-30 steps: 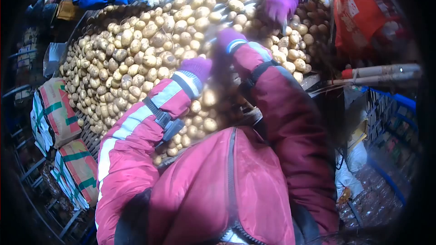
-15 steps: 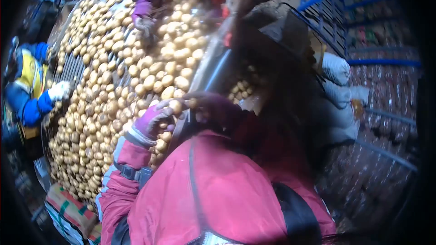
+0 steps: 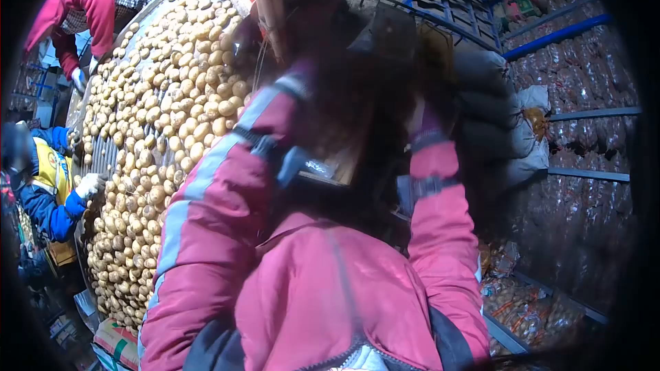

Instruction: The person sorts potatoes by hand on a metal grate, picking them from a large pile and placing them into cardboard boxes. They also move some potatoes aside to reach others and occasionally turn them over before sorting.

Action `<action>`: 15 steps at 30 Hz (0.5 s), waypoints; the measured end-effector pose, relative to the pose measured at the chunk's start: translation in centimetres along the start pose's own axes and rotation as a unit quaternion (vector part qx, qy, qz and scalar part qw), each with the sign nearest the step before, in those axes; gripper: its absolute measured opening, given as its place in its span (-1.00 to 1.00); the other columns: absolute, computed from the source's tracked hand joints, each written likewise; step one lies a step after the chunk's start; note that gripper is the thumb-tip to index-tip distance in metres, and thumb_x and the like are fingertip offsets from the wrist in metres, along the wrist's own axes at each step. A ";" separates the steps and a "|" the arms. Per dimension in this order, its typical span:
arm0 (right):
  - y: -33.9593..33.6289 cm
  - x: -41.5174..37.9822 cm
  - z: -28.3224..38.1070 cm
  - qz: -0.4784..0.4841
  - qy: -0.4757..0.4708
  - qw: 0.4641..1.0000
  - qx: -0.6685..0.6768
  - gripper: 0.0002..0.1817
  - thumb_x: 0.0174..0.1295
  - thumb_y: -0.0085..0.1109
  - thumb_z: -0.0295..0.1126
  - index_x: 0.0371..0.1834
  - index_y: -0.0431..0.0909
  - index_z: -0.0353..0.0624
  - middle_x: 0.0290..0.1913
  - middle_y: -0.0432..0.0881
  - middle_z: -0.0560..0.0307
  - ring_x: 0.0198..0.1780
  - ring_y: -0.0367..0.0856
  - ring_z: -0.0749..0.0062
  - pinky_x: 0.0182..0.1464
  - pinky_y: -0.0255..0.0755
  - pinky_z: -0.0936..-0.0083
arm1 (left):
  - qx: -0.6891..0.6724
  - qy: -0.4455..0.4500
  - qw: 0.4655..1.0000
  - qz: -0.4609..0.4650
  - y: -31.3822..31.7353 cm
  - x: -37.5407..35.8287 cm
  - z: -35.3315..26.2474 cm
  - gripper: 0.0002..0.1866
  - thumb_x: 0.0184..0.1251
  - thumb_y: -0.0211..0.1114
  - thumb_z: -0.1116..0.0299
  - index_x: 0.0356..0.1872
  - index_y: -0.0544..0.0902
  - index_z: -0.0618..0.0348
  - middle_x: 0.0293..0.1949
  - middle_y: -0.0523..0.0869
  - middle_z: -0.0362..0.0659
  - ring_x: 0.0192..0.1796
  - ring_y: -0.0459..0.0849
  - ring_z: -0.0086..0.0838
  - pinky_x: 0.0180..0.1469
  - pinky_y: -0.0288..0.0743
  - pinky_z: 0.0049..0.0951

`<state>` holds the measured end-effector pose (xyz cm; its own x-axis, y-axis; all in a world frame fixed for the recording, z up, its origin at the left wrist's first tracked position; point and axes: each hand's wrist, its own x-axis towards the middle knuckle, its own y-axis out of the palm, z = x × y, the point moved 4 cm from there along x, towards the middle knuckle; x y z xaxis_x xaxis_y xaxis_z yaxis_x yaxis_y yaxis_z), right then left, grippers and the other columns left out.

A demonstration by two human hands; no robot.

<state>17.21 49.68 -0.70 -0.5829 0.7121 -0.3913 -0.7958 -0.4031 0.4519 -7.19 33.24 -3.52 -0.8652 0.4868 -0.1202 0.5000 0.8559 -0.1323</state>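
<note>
My left hand (image 3: 300, 74), in a purple glove, reaches forward past the right edge of the potato table. It is dark and smeared, so its fingers do not show. Farther right, my right hand (image 3: 423, 115) stretches out over a shadowed area, also blurred, with its fingers hidden. Between the two hands lies a dark container (image 3: 347, 161) with a pale edge; its contents are too dark to make out. Many potatoes (image 3: 199, 103) cover the table left of my left arm. Whether either hand touches something cannot be made out.
A co-worker in a blue and yellow top (image 3: 53, 172) and another in red sleeves (image 3: 100, 7) stand along the table's far side. White sacks (image 3: 526, 144) are stacked at right, beside racks of bagged goods (image 3: 584, 130) with blue rails. A wooden post (image 3: 268, 10) rises ahead.
My hands have left the potatoes at the table edge, the left having held one there. Both arms now extend forward and rightward, and the view has turned right. A red-sleeved co-worker appears at upper left.
</note>
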 end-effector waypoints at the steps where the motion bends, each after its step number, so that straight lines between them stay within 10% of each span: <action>1: -0.7 -0.9 -1.3 0.009 0.020 1.000 -0.007 -0.38 0.45 0.04 0.02 0.34 0.42 -0.28 0.12 0.63 -0.08 -0.07 0.66 0.28 0.03 0.58 0.29 | -0.012 -0.083 0.991 -0.105 -0.8 -0.5 1.2 -0.73 0.41 0.24 0.44 0.10 0.55 0.20 -0.04 0.69 -0.05 -0.04 0.71 -0.31 -0.08 0.59 -0.35; 3: -2.4 -2.4 -4.7 0.050 0.066 0.996 -0.019 -0.35 0.46 0.02 0.06 0.37 0.39 -0.27 0.16 0.63 -0.12 -0.01 0.68 0.23 0.08 0.60 0.24 | -0.035 -0.238 0.919 -0.312 -2.9 -1.8 3.0 -0.70 0.48 0.17 0.47 0.18 0.53 0.21 0.03 0.68 -0.05 0.01 0.72 -0.34 -0.05 0.61 -0.39; 5: -3.3 -3.4 -8.0 0.106 0.113 0.988 -0.026 -0.33 0.48 0.00 0.03 0.43 0.32 -0.29 0.26 0.58 -0.16 0.13 0.67 0.18 0.20 0.58 0.19 | -0.229 -0.215 0.899 0.305 -7.2 -0.7 3.9 -0.66 0.63 0.00 0.37 0.31 0.43 0.20 0.13 0.62 -0.08 0.01 0.70 -0.32 -0.01 0.61 -0.39; 9: 3.8 -4.8 -10.4 0.175 0.197 0.963 -0.052 -0.40 0.50 0.00 -0.06 0.41 0.35 -0.29 0.20 0.63 -0.14 -0.05 0.73 0.25 0.08 0.64 0.34 | -0.174 -0.250 0.946 0.108 -23.0 -5.6 3.4 -0.42 0.55 0.18 0.02 0.39 0.43 0.19 0.08 0.69 -0.04 -0.08 0.73 -0.38 -0.06 0.64 -0.44; 15: 18.4 -4.3 -16.4 0.362 0.290 0.870 -0.166 -0.58 0.53 -0.01 -0.29 0.26 0.48 -0.41 0.02 0.70 -0.11 -0.10 0.72 0.31 -0.08 0.62 0.52 | 0.024 -0.211 0.976 -0.041 -38.6 -15.8 4.6 -0.58 0.53 0.23 0.16 0.27 0.59 0.15 -0.12 0.77 -0.16 -0.21 0.71 -0.58 -0.21 0.61 -0.59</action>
<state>2.35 29.81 -3.87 -0.8594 -0.1692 -0.4825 -0.1325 -0.8377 0.5298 -12.59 -8.28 -1.00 -0.8145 0.2935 -0.5004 0.4399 0.8749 -0.2028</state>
